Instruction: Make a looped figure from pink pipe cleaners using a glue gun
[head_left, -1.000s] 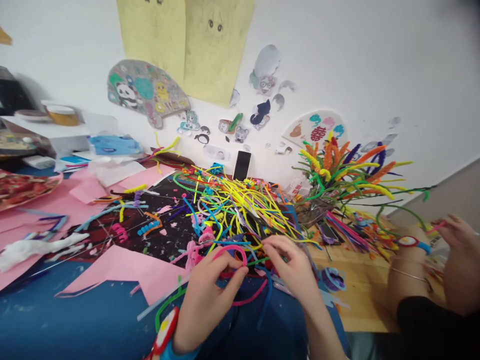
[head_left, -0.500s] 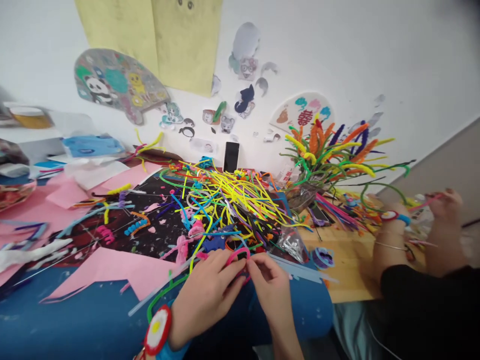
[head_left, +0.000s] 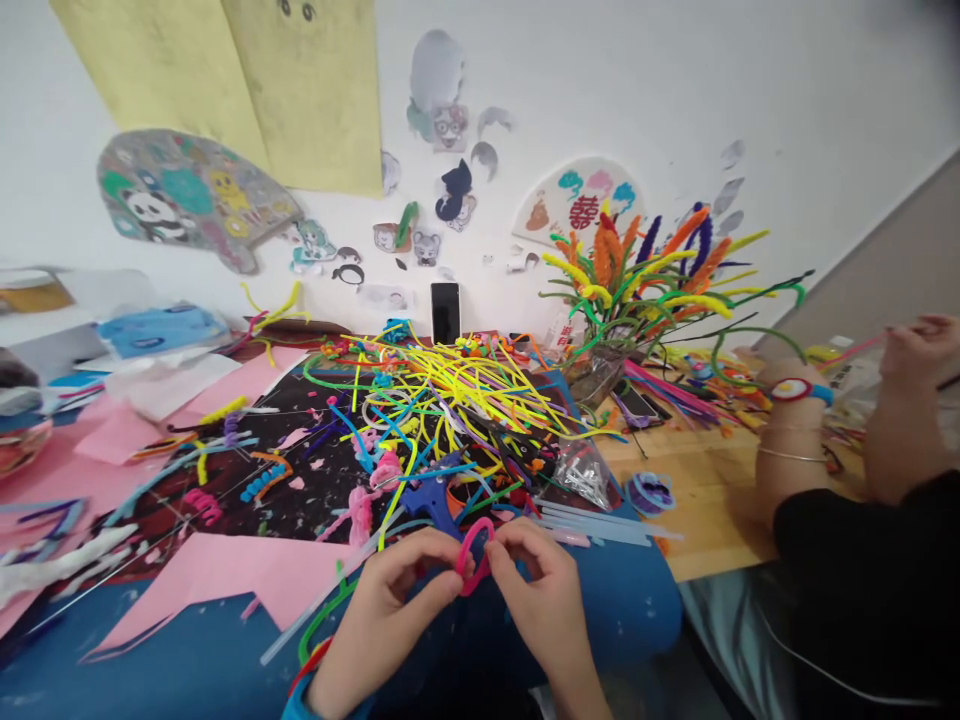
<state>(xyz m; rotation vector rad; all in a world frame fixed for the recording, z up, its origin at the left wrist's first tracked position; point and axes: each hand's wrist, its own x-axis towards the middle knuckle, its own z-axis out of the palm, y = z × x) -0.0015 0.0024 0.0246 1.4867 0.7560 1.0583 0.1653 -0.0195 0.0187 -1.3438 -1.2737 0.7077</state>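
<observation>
A pink pipe cleaner [head_left: 466, 548], bent into a loop, is held between my hands at the front of the table. My left hand [head_left: 405, 595] pinches its left side between thumb and fingers. On the other side, my right hand [head_left: 536, 580] grips the loop's right edge with thumb and forefinger. Just beyond the loop lies a blue glue gun [head_left: 435, 500], partly covered by loose pipe cleaners. A pink twisted pipe cleaner figure [head_left: 360, 515] rests to the left of it.
Yellow pipe cleaners [head_left: 480, 385] lie heaped mid-table, with a phone [head_left: 445, 312] upright behind. Pink paper [head_left: 225, 580] spreads at left; clear glue sticks [head_left: 600, 525] lie at right. Pipe cleaner flowers [head_left: 637, 270] stand farther back. A co-worker's arms [head_left: 795, 440] reach in from the right.
Both hands have turned the pink loop, which now stands more upright and shows more fully between them. My left fingers have shifted along it. The view has swung slightly right.
</observation>
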